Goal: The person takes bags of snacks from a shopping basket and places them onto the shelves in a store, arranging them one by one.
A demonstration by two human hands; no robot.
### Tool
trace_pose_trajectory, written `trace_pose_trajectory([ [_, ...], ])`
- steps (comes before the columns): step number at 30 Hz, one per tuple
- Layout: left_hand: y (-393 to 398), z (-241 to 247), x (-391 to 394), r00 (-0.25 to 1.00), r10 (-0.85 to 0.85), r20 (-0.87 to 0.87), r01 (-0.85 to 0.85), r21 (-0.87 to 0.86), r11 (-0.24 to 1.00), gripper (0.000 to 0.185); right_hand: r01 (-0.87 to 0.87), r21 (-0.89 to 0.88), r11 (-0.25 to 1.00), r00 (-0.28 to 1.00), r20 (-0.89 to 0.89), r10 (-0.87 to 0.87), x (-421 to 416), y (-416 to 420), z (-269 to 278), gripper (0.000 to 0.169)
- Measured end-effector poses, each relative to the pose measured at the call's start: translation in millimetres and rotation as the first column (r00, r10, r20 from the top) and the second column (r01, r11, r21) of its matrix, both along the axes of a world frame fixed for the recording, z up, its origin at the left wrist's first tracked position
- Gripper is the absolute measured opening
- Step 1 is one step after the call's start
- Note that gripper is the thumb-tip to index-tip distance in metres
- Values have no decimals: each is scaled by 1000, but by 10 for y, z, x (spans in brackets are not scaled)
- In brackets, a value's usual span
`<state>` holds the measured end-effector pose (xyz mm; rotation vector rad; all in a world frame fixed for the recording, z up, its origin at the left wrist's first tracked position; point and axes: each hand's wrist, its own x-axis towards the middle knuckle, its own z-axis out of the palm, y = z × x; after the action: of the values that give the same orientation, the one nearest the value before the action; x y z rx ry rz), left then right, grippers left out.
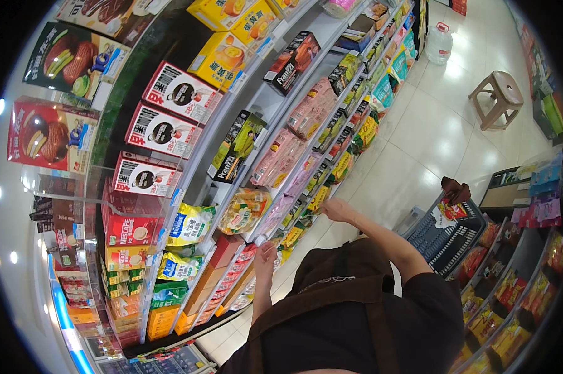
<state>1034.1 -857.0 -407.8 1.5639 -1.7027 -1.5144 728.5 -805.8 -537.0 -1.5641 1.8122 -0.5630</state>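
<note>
My left hand (265,258), loosely curled, is at the edge of a grey store shelf (258,240). Nearest to it are a row of red packets (234,276) and a clear pack of yellow-and-orange wrapped snacks (245,211). Farther right, my right hand (336,210) reaches toward the lower shelves with bent fingers. Close to it hang yellow-and-green snack bags (318,200). Whether either hand touches or grips a pack cannot be made out. Pink snack packs (277,158) and a green-and-black Franzzi box (238,146) sit on the shelves above.
Behind my right arm, a dark shopping basket (454,243) holds a red snack bag (451,211) and a brown cloth (455,190). A plastic stool (498,99) and a large water jug (438,44) stand on the tiled floor (410,124). Another snack shelf (501,280) runs along the right.
</note>
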Motion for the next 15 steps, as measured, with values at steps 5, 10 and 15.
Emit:
trace_pose_trajectory([
  [5, 71, 21, -203, 989, -78, 128, 93, -114, 989, 40, 8, -613, 790, 1000, 12, -1, -276, -583, 991, 21],
  [10, -53, 433, -567, 870, -142, 471, 409, -530, 743, 42, -299, -753, 587, 949, -297, 103, -332, -1123, 1440, 44],
  [15, -322, 608, -765, 792, -54, 608, 547, -668, 504, 47, -428, -685, 590, 884, -452, 118, -178, -1563, 1346, 40],
])
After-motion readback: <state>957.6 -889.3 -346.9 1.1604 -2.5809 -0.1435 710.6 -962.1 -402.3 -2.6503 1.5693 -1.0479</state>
